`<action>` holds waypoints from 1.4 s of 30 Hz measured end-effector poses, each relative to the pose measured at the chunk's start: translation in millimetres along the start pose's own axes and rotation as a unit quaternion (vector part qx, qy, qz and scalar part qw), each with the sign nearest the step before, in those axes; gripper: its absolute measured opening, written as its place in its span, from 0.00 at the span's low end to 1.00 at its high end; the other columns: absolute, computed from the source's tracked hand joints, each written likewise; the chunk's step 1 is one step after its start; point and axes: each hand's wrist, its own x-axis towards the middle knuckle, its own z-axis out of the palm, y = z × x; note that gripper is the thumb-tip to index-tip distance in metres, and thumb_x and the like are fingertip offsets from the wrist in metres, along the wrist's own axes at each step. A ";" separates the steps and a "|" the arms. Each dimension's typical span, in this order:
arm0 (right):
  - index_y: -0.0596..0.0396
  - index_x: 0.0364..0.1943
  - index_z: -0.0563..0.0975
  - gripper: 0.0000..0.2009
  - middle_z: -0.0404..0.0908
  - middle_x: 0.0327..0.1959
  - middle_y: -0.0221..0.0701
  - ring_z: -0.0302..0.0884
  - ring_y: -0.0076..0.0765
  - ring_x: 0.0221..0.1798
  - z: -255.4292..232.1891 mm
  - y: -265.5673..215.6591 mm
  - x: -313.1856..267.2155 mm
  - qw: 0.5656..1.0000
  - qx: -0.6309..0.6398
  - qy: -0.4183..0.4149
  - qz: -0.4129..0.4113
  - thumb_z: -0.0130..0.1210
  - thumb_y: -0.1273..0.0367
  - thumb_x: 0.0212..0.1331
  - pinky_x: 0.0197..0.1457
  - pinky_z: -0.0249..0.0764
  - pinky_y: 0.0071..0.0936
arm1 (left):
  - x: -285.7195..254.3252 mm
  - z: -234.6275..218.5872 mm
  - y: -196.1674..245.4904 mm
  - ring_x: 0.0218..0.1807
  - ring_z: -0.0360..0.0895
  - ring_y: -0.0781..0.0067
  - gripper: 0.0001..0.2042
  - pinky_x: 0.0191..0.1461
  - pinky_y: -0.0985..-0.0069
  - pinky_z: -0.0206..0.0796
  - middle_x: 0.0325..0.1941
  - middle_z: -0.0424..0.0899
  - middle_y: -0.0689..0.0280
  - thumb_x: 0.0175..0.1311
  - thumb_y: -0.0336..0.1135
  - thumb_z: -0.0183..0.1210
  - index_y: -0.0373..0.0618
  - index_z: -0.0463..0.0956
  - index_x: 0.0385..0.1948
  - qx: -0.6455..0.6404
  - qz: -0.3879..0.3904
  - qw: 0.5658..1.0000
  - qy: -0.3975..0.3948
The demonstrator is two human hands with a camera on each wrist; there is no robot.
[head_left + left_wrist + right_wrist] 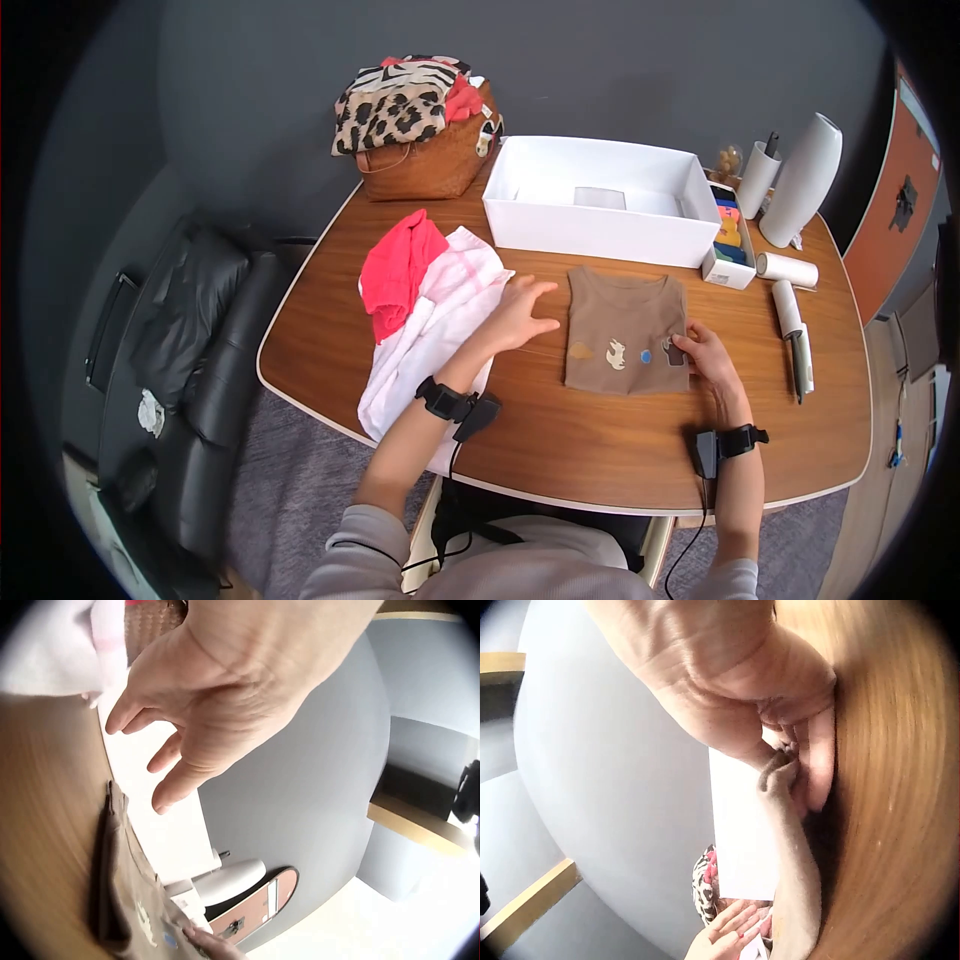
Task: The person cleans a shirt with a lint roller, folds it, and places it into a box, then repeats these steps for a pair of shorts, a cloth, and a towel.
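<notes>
"Where's the brown top [625, 325]?"

"On the tabletop [540, 430], at three o'clock from the left hand [515, 318] (white box [600, 232] beyond)."

"Each grip?"

"Left released; right hand [708, 358] pinching the top's three-o'clock edge."

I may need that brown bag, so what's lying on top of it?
An animal-print cloth and some red fabric lie on the brown bag. They cover its opening, so its contents can't be seen.

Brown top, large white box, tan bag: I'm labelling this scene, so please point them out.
Brown top [628, 318], head view: plain fabric above the prints.
Large white box [600, 236], head view: front wall.
Tan bag [432, 172], head view: lower side.
</notes>
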 end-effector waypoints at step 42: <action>0.59 0.57 0.59 0.31 0.62 0.57 0.39 0.64 0.39 0.56 -30.8 22.0 0.2 0.938 0.303 0.007 -0.165 0.46 0.50 0.56 0.58 0.63 0.36 | 21.0 13.2 132.2 0.45 0.71 0.80 0.12 0.49 0.82 0.63 0.43 0.75 0.62 0.61 0.24 0.47 0.33 0.64 0.46 -0.436 0.137 0.889 -0.023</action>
